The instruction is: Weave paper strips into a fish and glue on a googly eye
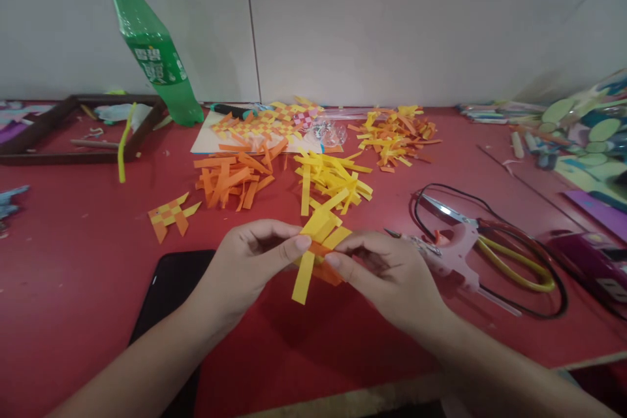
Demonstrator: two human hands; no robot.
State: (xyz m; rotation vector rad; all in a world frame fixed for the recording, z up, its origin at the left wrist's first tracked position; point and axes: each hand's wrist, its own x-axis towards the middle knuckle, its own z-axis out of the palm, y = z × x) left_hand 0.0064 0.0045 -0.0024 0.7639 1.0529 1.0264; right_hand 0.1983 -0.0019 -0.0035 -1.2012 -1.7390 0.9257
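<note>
Between my two hands, above the red table, is a weave of yellow and orange paper strips (321,227). My left hand (259,255) pinches its left side with thumb and fingers. My right hand (386,268) grips the right side, its thumb on an orange strip. One yellow strip hangs down toward me. Just beyond lies a pile of loose yellow paper strips (337,176), with a pile of orange paper strips (235,176) to its left. A finished-looking woven paper fish (171,214) rests on the table left of my hands.
A black phone (171,281) lies under my left forearm. At right are a pink glue gun (458,255) with its cord and yellow-handled scissors (514,266). A green bottle (154,52) stands at the back left beside a brown frame (73,158). More strips (396,134) lie near the wall.
</note>
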